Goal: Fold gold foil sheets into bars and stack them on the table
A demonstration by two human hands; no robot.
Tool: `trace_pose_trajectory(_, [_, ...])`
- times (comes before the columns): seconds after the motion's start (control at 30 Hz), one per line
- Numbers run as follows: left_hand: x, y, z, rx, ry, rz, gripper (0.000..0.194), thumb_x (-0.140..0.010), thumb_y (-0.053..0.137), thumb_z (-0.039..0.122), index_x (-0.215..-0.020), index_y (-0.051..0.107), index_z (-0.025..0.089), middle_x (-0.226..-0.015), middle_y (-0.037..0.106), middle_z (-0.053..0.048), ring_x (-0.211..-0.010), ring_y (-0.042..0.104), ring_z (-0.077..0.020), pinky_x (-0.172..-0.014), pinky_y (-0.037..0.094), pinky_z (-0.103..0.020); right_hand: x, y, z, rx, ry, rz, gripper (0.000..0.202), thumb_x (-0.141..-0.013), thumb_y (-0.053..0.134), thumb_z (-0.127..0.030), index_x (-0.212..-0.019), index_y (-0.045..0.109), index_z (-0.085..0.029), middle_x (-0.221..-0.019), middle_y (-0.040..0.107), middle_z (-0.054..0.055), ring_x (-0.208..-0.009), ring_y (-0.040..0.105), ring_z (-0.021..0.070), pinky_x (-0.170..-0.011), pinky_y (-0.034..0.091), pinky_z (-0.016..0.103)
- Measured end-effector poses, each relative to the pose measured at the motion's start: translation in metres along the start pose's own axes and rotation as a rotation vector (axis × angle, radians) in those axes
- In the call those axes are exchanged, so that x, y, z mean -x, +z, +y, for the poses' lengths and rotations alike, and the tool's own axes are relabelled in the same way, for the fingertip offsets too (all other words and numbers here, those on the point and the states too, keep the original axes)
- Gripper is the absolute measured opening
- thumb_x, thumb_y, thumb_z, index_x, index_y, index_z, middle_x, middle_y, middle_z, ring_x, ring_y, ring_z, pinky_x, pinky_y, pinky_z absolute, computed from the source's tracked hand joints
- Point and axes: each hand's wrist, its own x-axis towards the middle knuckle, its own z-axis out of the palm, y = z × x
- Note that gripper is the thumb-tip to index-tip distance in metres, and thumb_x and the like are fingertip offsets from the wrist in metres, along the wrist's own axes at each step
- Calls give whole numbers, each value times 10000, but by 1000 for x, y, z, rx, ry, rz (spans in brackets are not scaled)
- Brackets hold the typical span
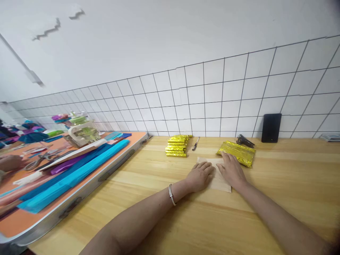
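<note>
The sheet (218, 181) under my hands is thin, pale beige and straight-edged, lying flat on the table, with one corner pointing my way. My left hand (201, 176) rests palm down on its left part, fingers slightly bent and close together, gripping nothing I can see. My right hand (233, 171) lies over its right side, fingers extended and thumb spread apart, also without a grip; whether the fingertips touch the shiny, creased gold foil (240, 153) just beyond, I can't tell.

The table (292, 187) is light, grained wood. Gold rolls (176, 146) lie in a row near a pen (196, 143). A black slab (271, 128) stands against the white tiled wall (214, 101). Left of me, an orange table (21, 226) carries blue paper (77, 175), scissors (35, 163) and a green-topped jar (84, 130); someone else's hand (10, 163), blurred, is at its far left.
</note>
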Motion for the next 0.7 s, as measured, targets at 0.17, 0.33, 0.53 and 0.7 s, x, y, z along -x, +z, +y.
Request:
trace_pose_trajectory(0.17, [4,3,1,-181,-36,-122,544,-889,369,406,-1388,283,207,-1439,307,-101,-1333,228,-267,-1066,208,-467,15,4,-29,97,-263,-311,549,-896,314,-461,-1376,340,-196,-1428,344,97,-1304,289,244,-1059,241,404])
trace_pose_trajectory(0.33, [2,5,2,-233,-70,-186,624,-877,359,457,-1430,171,239,-1473,236,-87,-1342,163,-335,-1042,192,-530,22,11,-28,159,-192,-475,643,-887,152,-594,-1415,264,-245,-1478,254,82,-1344,213,242,-1070,178,429])
trace_pose_trajectory(0.53, [-2,4,8,-267,-135,-210,595,-900,290,456,-1436,100,281,-1477,215,-75,-1337,153,-331,-1027,188,-545,16,23,-21,247,-39,-492,704,-853,97,-653,-1427,222,-266,-1484,239,82,-1359,146,275,-1057,109,500])
trace_pose_trajectory(0.7, [-3,5,10,-198,-165,-192,545,-914,244,460,-1426,149,298,-1477,217,-59,-1333,175,-321,-1026,178,-553,11,21,-10,275,-35,-543,727,-838,77,-673,-1434,191,-273,-1488,234,51,-1363,154,236,-1068,138,440])
